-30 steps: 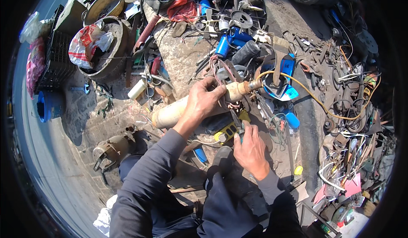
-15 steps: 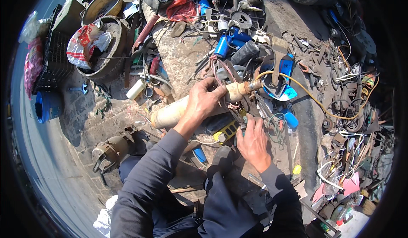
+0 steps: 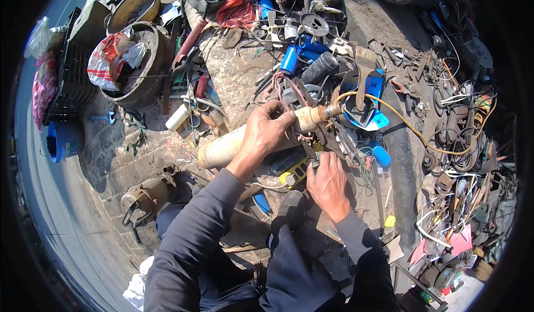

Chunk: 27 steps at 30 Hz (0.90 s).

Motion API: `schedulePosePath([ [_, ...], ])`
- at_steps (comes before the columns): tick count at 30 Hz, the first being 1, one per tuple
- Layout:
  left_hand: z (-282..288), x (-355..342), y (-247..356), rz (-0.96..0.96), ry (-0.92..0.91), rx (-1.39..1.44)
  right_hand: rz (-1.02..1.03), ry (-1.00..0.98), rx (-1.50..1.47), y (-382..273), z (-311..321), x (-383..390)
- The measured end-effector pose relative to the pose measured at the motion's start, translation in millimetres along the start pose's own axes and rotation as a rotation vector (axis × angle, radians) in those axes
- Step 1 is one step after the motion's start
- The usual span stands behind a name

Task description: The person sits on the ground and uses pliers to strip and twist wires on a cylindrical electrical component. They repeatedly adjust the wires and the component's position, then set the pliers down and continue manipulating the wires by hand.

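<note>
A long cream-coloured cylinder (image 3: 221, 148) with a threaded metal end lies slantwise in front of me. My left hand (image 3: 266, 129) rests on top of it, fingers closed on a bundle of thin pinkish wires (image 3: 298, 91). Beside it on the right, my right hand (image 3: 329, 185) is wrapped round what look like pliers (image 3: 308, 150), their handles mostly hidden in the palm. The metal jaws point up to the wire ends at the cylinder's near side. Below the cylinder sits a yellow-and-black block (image 3: 295, 174) with a row of holes.
A brush (image 3: 364, 70) lies on a blue package beyond the threaded end. A yellow hose (image 3: 414, 131) curves off to the right. Blue cylinders (image 3: 290, 61) and scrap parts are heaped ahead. At left are a round tub (image 3: 158, 72), a blue bucket (image 3: 55, 141) and a rusty motor-like part (image 3: 146, 196).
My right hand has shifted slightly left and turned, its fingers closing more tightly round the tool. The left hand and the cylinder have stayed in place.
</note>
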<state>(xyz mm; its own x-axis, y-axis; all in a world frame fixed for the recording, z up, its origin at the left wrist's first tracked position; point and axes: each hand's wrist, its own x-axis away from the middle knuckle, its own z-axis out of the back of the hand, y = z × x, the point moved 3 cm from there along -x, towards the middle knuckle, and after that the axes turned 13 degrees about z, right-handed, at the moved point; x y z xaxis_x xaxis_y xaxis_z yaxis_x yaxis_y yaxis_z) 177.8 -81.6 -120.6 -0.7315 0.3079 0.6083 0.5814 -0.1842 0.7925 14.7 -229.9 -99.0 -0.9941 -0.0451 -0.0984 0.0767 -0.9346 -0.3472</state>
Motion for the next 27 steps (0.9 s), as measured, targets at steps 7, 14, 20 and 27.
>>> schedulePosePath([
  [7, -2.6, -3.3, -4.1, -0.045, 0.017, 0.033, -0.114, -0.065, -0.208, 4.9, -1.2, 1.1],
  [14, -10.0, 5.4, -11.6, -0.129, 0.138, -0.029, -0.603, -0.397, -1.148, -11.3, 3.4, 12.2],
  [20, -11.6, 5.3, -13.4, -0.105, 0.137, -0.006, -0.711, -0.507, -2.295, -42.5, 9.5, 16.1],
  [27, -11.9, 9.0, -9.8, -0.026, 0.033, 0.101, -0.495, -0.377, -3.184, -77.2, -4.5, 20.9],
])
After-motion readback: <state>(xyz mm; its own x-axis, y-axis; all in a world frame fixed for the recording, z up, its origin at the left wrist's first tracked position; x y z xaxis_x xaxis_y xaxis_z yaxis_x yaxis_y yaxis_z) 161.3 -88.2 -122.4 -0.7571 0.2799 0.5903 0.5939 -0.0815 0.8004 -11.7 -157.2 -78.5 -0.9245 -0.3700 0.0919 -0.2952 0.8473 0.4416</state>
